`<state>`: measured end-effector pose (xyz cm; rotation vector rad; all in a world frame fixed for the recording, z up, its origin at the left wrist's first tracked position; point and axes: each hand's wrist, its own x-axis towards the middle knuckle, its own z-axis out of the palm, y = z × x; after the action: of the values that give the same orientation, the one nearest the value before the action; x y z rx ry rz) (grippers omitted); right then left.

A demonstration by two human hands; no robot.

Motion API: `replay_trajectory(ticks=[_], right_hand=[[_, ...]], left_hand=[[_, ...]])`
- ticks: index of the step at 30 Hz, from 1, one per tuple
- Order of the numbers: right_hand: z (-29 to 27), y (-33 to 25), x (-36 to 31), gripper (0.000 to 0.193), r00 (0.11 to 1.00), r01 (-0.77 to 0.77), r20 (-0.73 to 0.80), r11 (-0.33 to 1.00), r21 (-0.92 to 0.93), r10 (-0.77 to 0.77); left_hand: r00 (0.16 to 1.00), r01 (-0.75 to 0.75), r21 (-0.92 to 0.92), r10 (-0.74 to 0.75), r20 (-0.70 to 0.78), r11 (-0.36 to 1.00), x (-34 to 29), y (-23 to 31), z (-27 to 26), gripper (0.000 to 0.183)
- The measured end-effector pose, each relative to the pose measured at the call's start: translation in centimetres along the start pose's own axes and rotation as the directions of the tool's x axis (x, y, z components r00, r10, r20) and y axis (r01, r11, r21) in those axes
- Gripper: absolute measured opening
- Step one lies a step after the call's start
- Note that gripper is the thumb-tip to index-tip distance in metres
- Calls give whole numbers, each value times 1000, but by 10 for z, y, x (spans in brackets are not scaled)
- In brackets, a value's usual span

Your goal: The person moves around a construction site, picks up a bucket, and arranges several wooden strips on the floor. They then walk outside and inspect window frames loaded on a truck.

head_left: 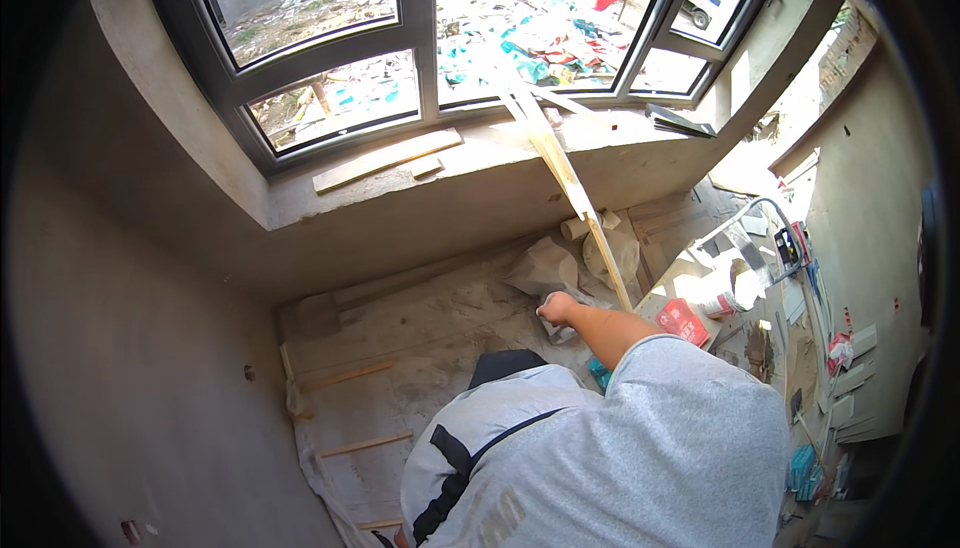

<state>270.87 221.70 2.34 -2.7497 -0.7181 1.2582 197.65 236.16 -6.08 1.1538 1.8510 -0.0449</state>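
My right arm in a grey short sleeve reaches across the middle. My right hand point(557, 309) is closed low over the floor, and whatever it grips, if anything, is hidden. Right beside it lies a crumpled pale plastic bag point(545, 266). A second translucent bag point(612, 256) is just beyond, next to a long thin wooden strip point(607, 258). Of my left hand point(401, 539) only a sliver of skin shows at the lower edge, next to something dark; its fingers are hidden. A black strap point(450, 453) crosses my grey shirt.
Long wooden strips slope from the windowsill point(480, 155) to the floor. Flat boards point(387, 161) lie on the sill. To the right are a red package point(683, 321), a white bucket point(735, 288), a bent metal frame point(745, 210) and scattered offcuts. Several floor battens point(367, 444) lie at left.
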Motion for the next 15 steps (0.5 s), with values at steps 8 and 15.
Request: replay_trajectory(ticks=[8, 15], right_hand=[[-72, 104, 55, 48, 853, -216, -328, 846, 487, 407], [-92, 105, 153, 90, 886, -189, 351, -455, 870, 302]], left_hand=[[914, -378, 400, 404, 21, 835, -5, 51, 26, 34], [981, -116, 6, 113, 161, 993, -119, 166, 52, 31]])
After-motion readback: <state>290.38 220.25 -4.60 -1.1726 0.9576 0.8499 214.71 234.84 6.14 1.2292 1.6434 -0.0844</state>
